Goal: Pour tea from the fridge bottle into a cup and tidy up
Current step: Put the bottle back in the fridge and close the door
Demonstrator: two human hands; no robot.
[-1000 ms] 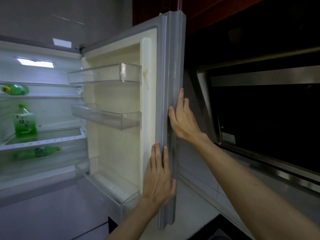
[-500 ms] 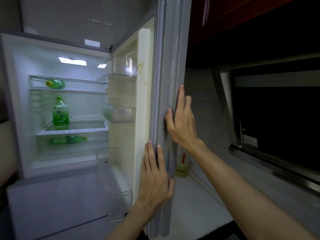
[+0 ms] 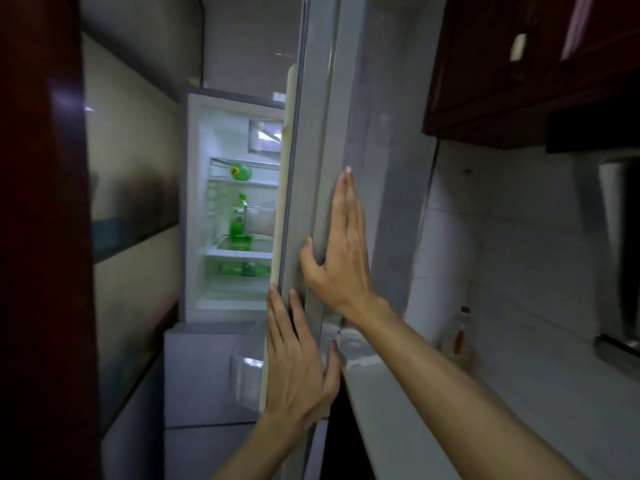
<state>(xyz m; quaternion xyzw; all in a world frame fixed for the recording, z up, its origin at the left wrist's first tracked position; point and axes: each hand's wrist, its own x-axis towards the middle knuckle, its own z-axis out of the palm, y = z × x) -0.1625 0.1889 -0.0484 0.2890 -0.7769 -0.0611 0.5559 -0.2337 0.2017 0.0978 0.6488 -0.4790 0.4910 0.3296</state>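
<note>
Grip, right hand (image 3: pixel 341 258): I have it flat and open on the outer edge of the fridge door (image 3: pixel 332 133), fingers straight up along the grey face, thumb hooked round the edge toward the seal. Nothing grasped; palm contact only.

Grip, left hand (image 3: pixel 298 362): open too, lower on the same edge, fingers extended upward over the seal strip, thumb spread to the right against the outer face. It presses, it does not clench.

Door: seen almost edge-on, standing between the lit fridge (image 3: pixel 194 209) interior and the counter (image 3: pixel 485 410).

Tea bottle (image 3: pixel 239 220): green, upright on the middle shelf, partly behind a clear door bin. A second green bottle (image 3: pixel 240 172) lies on the shelf above, a third (image 3: pixel 244 269) lies on its side below.

Edges and room: dark red panel (image 3: pixel 41 237) close on my left; red cabinet (image 3: pixel 536 64) overhead on the right. The counter edge runs just beside my right forearm. A blurred red-capped bottle (image 3: pixel 459 337) stands against the tiled wall, well apart from both hands.
</note>
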